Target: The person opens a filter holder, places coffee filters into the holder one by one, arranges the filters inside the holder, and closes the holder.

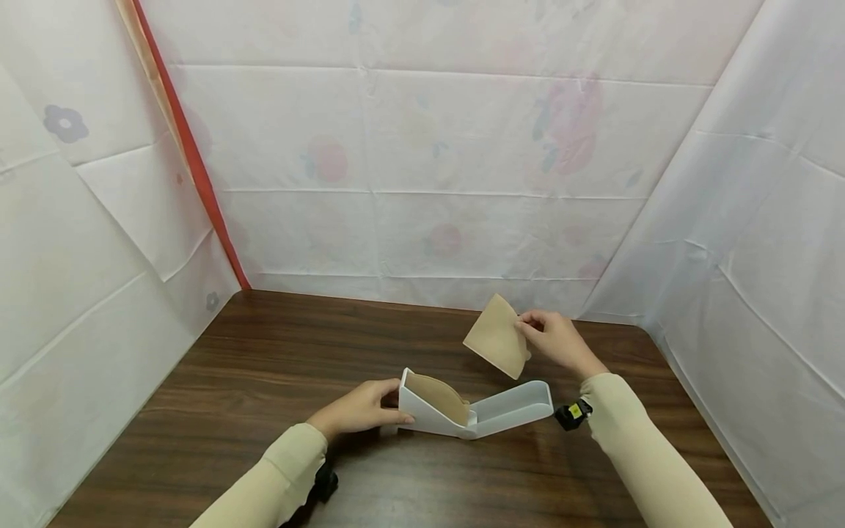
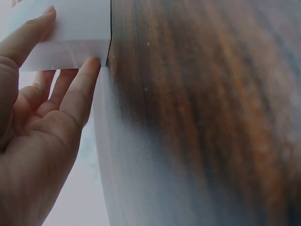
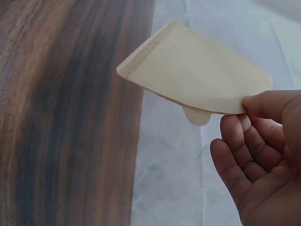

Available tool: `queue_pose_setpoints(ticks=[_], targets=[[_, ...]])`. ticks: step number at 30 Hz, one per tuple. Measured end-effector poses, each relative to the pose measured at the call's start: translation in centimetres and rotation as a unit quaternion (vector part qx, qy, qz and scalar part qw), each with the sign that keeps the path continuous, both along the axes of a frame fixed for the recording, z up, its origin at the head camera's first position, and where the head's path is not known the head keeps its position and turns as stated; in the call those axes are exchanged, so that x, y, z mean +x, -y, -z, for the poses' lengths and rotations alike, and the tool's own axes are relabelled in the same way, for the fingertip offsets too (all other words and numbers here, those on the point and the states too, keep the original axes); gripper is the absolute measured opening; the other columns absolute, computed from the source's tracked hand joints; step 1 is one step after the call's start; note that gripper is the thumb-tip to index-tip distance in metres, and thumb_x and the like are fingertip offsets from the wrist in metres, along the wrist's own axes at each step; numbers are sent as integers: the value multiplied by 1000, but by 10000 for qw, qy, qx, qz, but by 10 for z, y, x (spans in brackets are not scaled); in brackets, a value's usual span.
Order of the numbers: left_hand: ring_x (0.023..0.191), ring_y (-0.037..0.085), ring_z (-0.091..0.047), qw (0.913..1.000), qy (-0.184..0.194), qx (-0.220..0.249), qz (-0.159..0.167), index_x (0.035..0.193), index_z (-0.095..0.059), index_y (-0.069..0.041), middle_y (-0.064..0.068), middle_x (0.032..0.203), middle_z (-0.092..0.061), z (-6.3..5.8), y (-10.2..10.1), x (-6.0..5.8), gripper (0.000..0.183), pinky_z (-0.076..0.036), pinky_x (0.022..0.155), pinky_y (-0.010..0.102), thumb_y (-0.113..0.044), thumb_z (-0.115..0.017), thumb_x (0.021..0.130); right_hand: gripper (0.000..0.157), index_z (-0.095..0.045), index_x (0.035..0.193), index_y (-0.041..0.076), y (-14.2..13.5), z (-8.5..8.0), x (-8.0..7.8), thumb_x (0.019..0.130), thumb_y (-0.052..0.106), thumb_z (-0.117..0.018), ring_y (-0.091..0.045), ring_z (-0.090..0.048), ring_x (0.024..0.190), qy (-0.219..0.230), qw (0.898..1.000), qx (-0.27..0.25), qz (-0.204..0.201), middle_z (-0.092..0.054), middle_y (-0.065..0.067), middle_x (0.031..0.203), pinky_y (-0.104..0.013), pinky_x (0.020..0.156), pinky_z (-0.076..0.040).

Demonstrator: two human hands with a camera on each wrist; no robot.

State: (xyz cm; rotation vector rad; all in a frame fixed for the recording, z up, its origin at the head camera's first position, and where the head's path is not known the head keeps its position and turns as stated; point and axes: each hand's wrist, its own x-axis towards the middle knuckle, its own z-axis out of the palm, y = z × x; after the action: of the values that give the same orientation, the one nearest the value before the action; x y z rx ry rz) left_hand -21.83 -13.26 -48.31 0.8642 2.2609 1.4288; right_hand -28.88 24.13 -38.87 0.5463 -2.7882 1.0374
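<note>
Between thumb and fingers my right hand [image 1: 554, 339] pinches a tan paper coffee filter [image 1: 498, 337] by its edge, up above the back right of the table. In the right wrist view the filter [image 3: 193, 70] shows a crimped seam along one end and a small rounded tab. My left hand [image 1: 363, 407] grips the left end of a white plastic filter box [image 1: 429, 409], thumb on the near side. More tan filters [image 1: 439, 396] stand inside the box. Its hinged lid [image 1: 515, 409] lies swung back to the right. The left wrist view has fingertips on the box's corner [image 2: 70, 52].
The box stands on a dark wood-grain table [image 1: 277, 367]. White patterned cloth [image 1: 409, 161] hangs behind the table and at both sides, with a red strip [image 1: 191, 154] at the back left corner. Each wrist carries a small black camera [image 1: 573, 414].
</note>
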Motion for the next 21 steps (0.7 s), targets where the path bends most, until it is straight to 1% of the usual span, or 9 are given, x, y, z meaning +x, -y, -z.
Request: queue_pose_setpoints(ticks=[4, 8, 15, 21], targets=[[101, 22, -67, 10000, -18, 79, 29, 124, -61, -7, 1, 112, -70, -1, -1, 1, 37, -54, 83, 29, -22, -75, 93, 16, -74, 103, 8, 2, -9, 5, 101, 21, -65, -17, -53, 71, -28, 10000, 2, -43, -67, -2, 82, -30, 61, -44], [102, 22, -67, 9999, 68, 116, -14, 123, -61, -7, 0, 112, -70, -2, -1, 2, 36, -54, 83, 28, -19, -76, 92, 16, -74, 104, 9, 4, -16, 10, 100, 22, -65, -17, -52, 69, -28, 9999, -15, -101, -66, -2, 80, -29, 60, -43], [101, 21, -67, 9999, 73, 75, -29, 122, -61, -7, 0, 110, -70, -2, -2, 1, 36, -54, 83, 30, -20, -76, 92, 16, -75, 104, 9, 8, -22, 16, 100, 22, -66, -16, -51, 68, -180, 9995, -23, -247, -67, -1, 82, -28, 59, -42], [99, 18, -67, 10000, 18, 59, -9, 121, -61, -7, 0, 110, -71, -1, -2, 0, 36, -54, 83, 29, -21, -76, 92, 17, -76, 106, 11, 14, -27, 24, 99, 24, -68, -16, -50, 65, -368, 9986, -177, -333, -68, 2, 82, -27, 56, -41]])
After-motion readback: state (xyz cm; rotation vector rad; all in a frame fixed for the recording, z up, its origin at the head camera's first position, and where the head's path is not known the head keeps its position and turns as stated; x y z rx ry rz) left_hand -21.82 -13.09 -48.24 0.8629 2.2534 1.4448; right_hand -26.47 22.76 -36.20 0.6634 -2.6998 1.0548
